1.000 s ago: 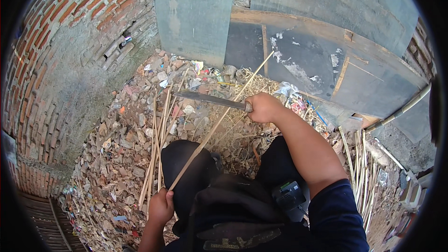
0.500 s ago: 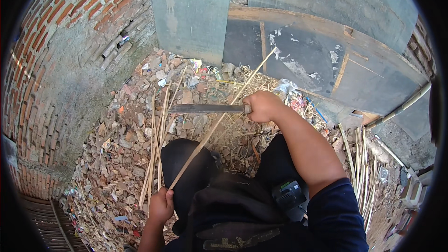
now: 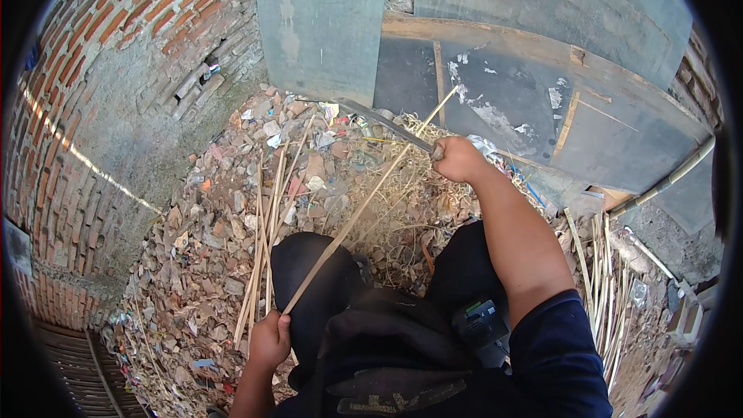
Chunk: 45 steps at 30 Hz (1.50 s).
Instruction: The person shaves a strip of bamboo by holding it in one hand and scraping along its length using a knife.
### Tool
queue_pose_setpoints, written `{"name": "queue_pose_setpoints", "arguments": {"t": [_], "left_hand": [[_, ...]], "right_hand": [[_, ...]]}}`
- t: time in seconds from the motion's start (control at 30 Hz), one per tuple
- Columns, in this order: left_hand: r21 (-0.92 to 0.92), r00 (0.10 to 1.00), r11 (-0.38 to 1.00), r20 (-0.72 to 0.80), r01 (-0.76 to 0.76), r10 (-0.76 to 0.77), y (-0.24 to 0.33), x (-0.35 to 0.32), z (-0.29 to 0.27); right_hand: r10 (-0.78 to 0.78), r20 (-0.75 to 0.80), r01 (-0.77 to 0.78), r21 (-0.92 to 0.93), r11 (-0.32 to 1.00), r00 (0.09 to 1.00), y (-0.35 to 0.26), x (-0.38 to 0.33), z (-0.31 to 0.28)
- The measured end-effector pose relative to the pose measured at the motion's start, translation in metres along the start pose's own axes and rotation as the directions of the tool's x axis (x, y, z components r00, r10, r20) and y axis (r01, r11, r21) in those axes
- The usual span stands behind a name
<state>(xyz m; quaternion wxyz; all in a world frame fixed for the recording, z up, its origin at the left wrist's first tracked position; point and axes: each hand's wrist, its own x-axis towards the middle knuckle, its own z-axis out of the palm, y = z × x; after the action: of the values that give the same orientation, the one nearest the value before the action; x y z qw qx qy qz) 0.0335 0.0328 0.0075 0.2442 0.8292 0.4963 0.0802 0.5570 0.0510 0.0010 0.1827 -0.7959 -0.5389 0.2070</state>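
Right hand [image 3: 458, 160]: wrapped in a fist around the handle of a long knife [image 3: 379, 118], with the blade pointing forward-left and crossing over the far part of a thin pale strip [image 3: 340, 239]. Left hand [image 3: 268, 340]: pinching the near end of the same strip between thumb and fingers, low beside the left knee [image 3: 298, 255]. Strip location: slants from the left-hand pinch across the dark-clad knee, then forward over rubble [image 3: 190, 263] and pale shavings [image 3: 441, 129] toward a dark panel [image 3: 520, 85]. Blade-to-strip contact and direction of the sharp edge: cannot tell from this view. Primary hazard, by judgement: cut to the knee or left hand, caused by a blade run back along the strip with no stop between. Second hazard: sudden roll of the strip, caused by a one-ended hold with no visible clamp at the far end. Third hazard: split or snapped strip, caused by too deep a bite or a snag on uneven grain. Precaution: keep the pinch firm, the blade angle shallow and the knee clear of the blade line
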Motion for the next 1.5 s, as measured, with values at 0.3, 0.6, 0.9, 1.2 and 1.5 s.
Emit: {"name": "queue_pose_setpoints", "arguments": {"t": [0.3, 0.6, 0.9, 1.2, 1.5], "left_hand": [[0.029, 0.999, 1.0, -0.033, 0.0, 0.001, -0.001, -0.005, -0.003], [0.051, 1.0, 0.999, -0.017, -0.006, 0.007, -0.002, -0.002, -0.002], [0.046, 1.0, 0.999, 0.016, -0.008, 0.007, 0.01, 0.004, -0.015], [-0.145, 0.994, 0.987, 0.099, 0.068, -0.053, 0.001, 0.003, -0.013], [-0.03, 1.0, 1.0, 0.024, 0.01, -0.009, 0.001, 0.001, -0.008]], "right_hand": [[-0.082, 0.103, 0.1, -0.187, 0.977, 0.991, -0.041, -0.014, -0.012], [0.056, -0.113, -0.046, 0.084, 0.995, 0.992, 0.002, 0.002, 0.002], [0.344, -0.173, -0.294, 0.261, 0.92, 0.923, 0.049, 0.023, 0.021], [0.193, -0.267, -0.136, 0.216, 0.967, 0.944, -0.024, -0.011, -0.009], [-0.329, 0.132, 0.342, -0.091, 0.935, 0.935, -0.048, -0.014, 0.01]]}}
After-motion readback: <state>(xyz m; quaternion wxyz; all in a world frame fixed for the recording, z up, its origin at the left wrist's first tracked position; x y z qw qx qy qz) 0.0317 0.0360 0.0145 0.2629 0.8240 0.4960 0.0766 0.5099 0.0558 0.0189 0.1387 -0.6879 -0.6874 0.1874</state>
